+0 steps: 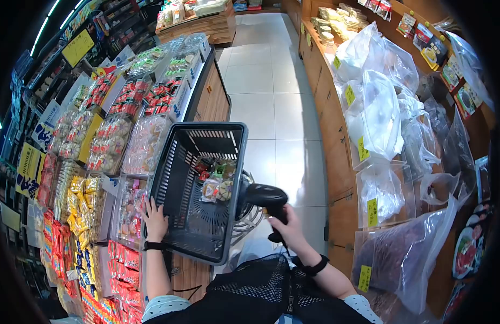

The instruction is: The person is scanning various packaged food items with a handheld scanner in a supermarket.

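Observation:
A dark grey plastic shopping basket [228,216] stands in front of me, tilted beside the candy display. Inside it lie several small wrapped sweets [217,183] in red, green and clear packaging. My left hand [156,220] rests at the basket's left rim with its fingers spread. In my right hand [291,229] I grip a black handheld barcode scanner [267,195] by its handle. The scanner's head is just off the basket's right wall, and a thin cord hangs from its handle.
Clear trays of wrapped candy [147,143] fill the left counter. Along the right, a wooden counter [320,102] carries bins covered with clear plastic bags [379,119] and yellow price tags. A tiled aisle [260,108] runs between them. Coiled cable [250,216] shows behind the basket.

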Motion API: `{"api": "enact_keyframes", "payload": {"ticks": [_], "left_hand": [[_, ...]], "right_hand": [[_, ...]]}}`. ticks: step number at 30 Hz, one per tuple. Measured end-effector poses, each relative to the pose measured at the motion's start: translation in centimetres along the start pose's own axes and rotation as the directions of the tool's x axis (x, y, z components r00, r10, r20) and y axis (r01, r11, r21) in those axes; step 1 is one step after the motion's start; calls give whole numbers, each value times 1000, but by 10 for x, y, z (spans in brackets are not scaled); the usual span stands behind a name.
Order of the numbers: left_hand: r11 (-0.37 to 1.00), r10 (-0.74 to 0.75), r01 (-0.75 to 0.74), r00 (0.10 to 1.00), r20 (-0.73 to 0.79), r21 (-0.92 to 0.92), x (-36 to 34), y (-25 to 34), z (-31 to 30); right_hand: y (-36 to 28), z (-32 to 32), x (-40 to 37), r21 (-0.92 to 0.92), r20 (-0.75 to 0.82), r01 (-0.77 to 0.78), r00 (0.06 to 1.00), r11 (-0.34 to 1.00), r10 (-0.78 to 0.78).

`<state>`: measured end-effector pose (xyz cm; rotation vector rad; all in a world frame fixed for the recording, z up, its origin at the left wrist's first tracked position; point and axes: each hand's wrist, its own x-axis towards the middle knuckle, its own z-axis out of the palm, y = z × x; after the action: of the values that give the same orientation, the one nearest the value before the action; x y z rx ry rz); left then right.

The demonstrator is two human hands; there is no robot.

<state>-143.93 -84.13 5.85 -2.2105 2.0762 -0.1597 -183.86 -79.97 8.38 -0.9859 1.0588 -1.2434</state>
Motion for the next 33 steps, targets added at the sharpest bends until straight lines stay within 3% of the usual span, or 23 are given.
{"api": "enact_keyframes", "payload": {"ticks": [1,3,6,7,10,11,13,14,16,17,18,19,20,21,24,26,27,29,33], "left_hand": [[1000,-6,6,1000,2,-9,4,11,7],[995,-16,19,1000,24,-97,20,47,-1],[922,85,-19,984,154,-388,47,97,-8],[872,147,-34,970,195,-488,53,112,-14],[543,295,47,924,242,-838,82,158,-24],[534,295,41,927,232,-844,95,165,-16],[471,328,198,865,379,-859,124,166,21],[535,298,163,882,365,-829,139,153,82],[539,235,375,793,563,-754,164,169,63],[497,269,411,764,586,-764,176,180,35],[611,204,368,782,589,-700,185,170,82],[633,123,433,762,636,-642,191,175,92],[558,113,501,744,659,-662,190,173,103],[548,91,486,775,626,-681,194,173,119],[525,25,576,725,688,-626,209,170,163],[659,-56,589,659,750,-468,215,172,169],[631,-79,620,649,756,-466,216,180,155],[719,-189,581,692,697,-382,220,191,121],[635,-247,696,595,765,-336,221,199,122]], "right_hand": [[0,-22,3,-33,-49,-53,997,998,51],[-8,-50,21,43,-143,-16,989,999,22],[-17,-84,47,267,-260,1,963,964,71],[-20,-93,54,298,-277,15,958,954,71],[-32,-119,87,305,-333,8,938,952,99],[-31,-131,102,295,-332,15,939,955,88],[-31,-147,133,279,-340,-5,935,960,103],[-34,-152,153,272,-335,-4,937,962,99],[-34,-164,194,175,-367,-39,924,984,102],[-37,-166,218,144,-345,-49,933,988,97],[-39,-171,241,165,-324,-103,934,981,152],[-42,-176,265,183,-301,-157,931,971,207],[-50,-176,286,187,-245,-177,944,966,221],[-52,-181,309,175,-224,-184,949,967,221],[-56,-196,375,194,-104,-263,953,945,286],[-61,-196,408,174,-96,-282,949,943,301],[-62,-197,421,172,-120,-290,942,941,312],[-54,-204,448,169,-154,-348,915,922,373],[-21,-212,509,185,-70,-433,890,882,451]]}}
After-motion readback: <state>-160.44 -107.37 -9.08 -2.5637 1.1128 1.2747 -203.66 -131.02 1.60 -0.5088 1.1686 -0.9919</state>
